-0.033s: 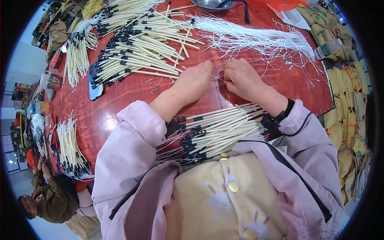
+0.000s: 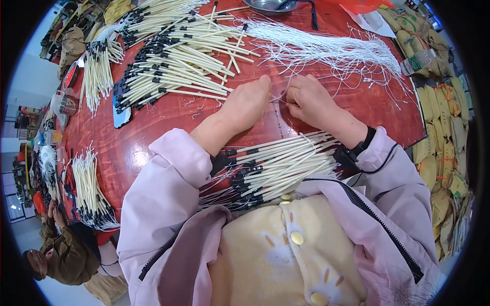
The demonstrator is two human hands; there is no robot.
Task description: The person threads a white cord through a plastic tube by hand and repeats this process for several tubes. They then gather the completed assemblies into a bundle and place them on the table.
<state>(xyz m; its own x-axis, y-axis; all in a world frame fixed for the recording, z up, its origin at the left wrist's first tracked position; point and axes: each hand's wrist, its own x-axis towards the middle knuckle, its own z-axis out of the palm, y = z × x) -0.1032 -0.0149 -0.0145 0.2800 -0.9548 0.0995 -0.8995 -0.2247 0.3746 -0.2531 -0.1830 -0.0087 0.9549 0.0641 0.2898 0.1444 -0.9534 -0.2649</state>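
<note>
My left hand [image 2: 246, 103] and my right hand [image 2: 310, 100] are both closed, a short gap apart over the red table. A thin white string [image 2: 278, 99] spans the gap, pinched at either end; the fingertips of my left hand are mostly hidden. Just beyond them spreads a long bundle of white strings [image 2: 332, 48]. Left of that lies a large heap of cream sticks with black end pieces [image 2: 189, 64]. Between my forearms, close to my body, rests another pile of such sticks [image 2: 286, 166], with white strings at its left side.
The red table [image 2: 138, 148] carries more stick bundles [image 2: 88, 183] on its left. A phone [image 2: 122, 116] lies under the heap, and a metal bowl [image 2: 270, 5] stands at the far edge. Stacked sacks [image 2: 439, 132] line the right side. Another person [image 2: 66, 255] is at the lower left.
A bit of the white string now rises beside my right fingers, and the stretch between my hands has shifted slightly. Both hands stay nearly in place.
</note>
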